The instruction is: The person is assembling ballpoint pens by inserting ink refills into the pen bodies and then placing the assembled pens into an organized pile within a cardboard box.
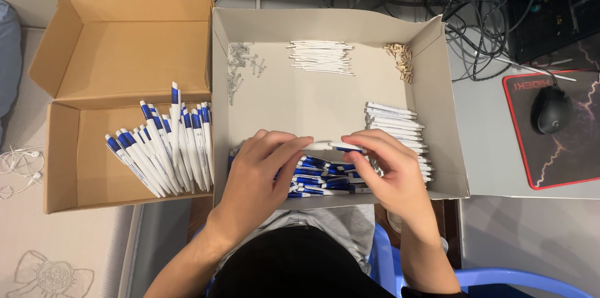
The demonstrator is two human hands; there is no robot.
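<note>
Head view: left hand (259,170) and right hand (389,170) pinch one white-and-blue pen (331,146) between fingertips, one at each end, held level over the grey tray (437,148). Under the hands lie blue parts (319,179); white barrels (400,129) sit right, refills (322,56) at the back. Finished pens (165,148) fill the brown box (69,173), left.

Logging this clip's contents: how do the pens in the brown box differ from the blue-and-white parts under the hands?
The pens in the brown box look whole and long, fanned roughly upright. The parts in the grey tray look shorter, lying mostly crosswise, partly hidden by the left hand and right hand. Both are blue and white.
</note>
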